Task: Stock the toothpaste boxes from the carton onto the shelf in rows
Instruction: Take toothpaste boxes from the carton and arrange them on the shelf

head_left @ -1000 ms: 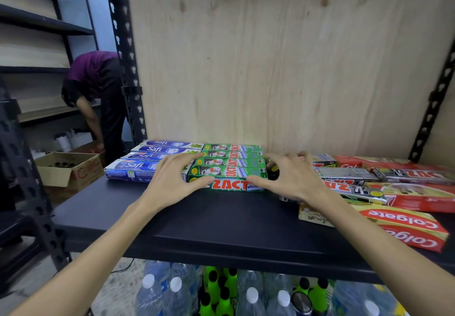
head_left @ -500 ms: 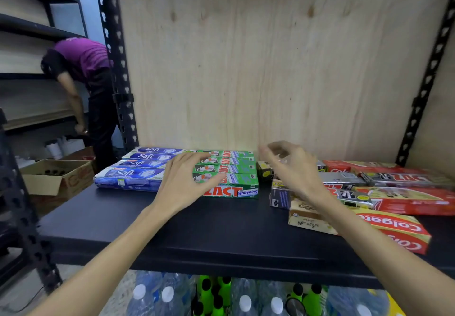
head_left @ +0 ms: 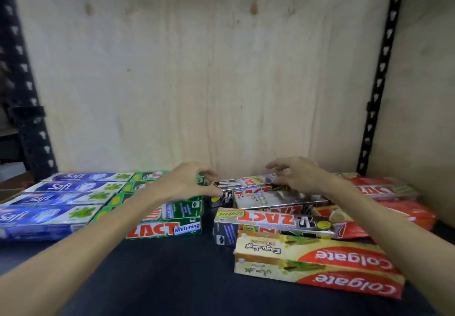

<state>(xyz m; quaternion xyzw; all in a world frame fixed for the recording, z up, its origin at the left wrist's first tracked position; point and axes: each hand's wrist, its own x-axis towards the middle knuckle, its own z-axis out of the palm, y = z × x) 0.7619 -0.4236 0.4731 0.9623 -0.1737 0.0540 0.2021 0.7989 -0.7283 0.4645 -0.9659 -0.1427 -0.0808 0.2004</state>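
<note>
Toothpaste boxes lie on the dark shelf (head_left: 172, 281). Blue Safi boxes (head_left: 61, 200) sit in rows at the left, with green Zact Whitening boxes (head_left: 172, 228) beside them. To the right is a loose pile of silver Zact boxes (head_left: 266, 219), and its top box (head_left: 246, 184) lies across the back. My left hand (head_left: 187, 184) has curved fingers over that box's left end, and its thumb touches the end. My right hand (head_left: 298, 175) hovers with spread fingers over the box's right part. The carton is out of view.
Two stacked Colgate boxes (head_left: 320, 264) lie at the front right, with red boxes (head_left: 398, 192) behind them. A plywood panel (head_left: 221, 69) closes the back. Black perforated uprights (head_left: 379, 81) flank the bay. Bare shelf shows in front of the rows.
Both hands left the green Zact stack and moved right to the silver Zact pile. The view moved closer and turned right, so the person at the left is out of sight.
</note>
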